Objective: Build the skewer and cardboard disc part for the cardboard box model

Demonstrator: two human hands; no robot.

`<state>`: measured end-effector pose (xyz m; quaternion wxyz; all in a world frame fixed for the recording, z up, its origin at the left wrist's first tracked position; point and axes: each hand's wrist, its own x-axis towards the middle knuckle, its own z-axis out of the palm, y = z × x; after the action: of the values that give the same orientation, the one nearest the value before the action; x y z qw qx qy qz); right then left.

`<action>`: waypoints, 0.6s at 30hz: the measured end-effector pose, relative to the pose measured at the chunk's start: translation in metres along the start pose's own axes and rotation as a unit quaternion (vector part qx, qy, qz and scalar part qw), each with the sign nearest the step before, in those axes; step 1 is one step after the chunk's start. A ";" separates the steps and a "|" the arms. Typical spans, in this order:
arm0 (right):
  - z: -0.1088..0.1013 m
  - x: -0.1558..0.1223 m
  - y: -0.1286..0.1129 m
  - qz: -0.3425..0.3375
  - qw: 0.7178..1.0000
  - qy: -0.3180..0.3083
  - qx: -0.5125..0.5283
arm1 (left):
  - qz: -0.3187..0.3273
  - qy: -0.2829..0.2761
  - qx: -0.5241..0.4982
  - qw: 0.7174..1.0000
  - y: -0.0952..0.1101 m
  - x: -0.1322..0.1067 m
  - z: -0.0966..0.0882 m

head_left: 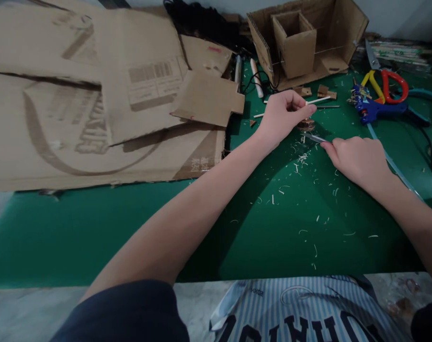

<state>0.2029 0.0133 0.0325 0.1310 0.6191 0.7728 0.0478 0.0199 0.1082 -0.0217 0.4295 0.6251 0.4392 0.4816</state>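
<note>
My left hand (pixel 282 116) is closed in a pinch over a small layered brown piece (pixel 306 124), which shows just under the thumb and fingertips. A short pale tip (pixel 303 138) points down from beneath that piece. My right hand (pixel 361 159) is wrapped around a small knife, its narrow blade (pixel 313 137) reaching left to the pale tip. Whether the blade touches it I cannot tell. A thin pale stick (pixel 321 100) runs behind my left fingers; the hand hides its middle. Pale curled shavings (pixel 302 159) lie below the blade and across the green mat (pixel 265 237).
Flattened cardboard (pixel 144 109) covers the left side. A cardboard box (pixel 294 45) stands at the back. To the right lie red-and-yellow-handled scissors (pixel 394 88) and a blue glue gun (pixel 383 109) with a cable. A white glue stick (pixel 256 78) is behind my left hand.
</note>
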 end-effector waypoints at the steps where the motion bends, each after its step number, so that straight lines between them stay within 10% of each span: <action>1: -0.001 -0.002 0.000 -0.002 1.000 -0.013 -0.004 | 0.001 0.002 0.000 1.000 0.000 0.000 0.000; 18: -0.002 -0.011 0.002 -0.018 0.999 -0.038 -0.007 | 0.027 -0.016 -0.037 0.999 -0.004 0.002 -0.001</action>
<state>0.2065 0.0034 0.0362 0.1651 0.6052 0.7783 0.0270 0.0187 0.1112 -0.0248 0.4462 0.6282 0.3970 0.4986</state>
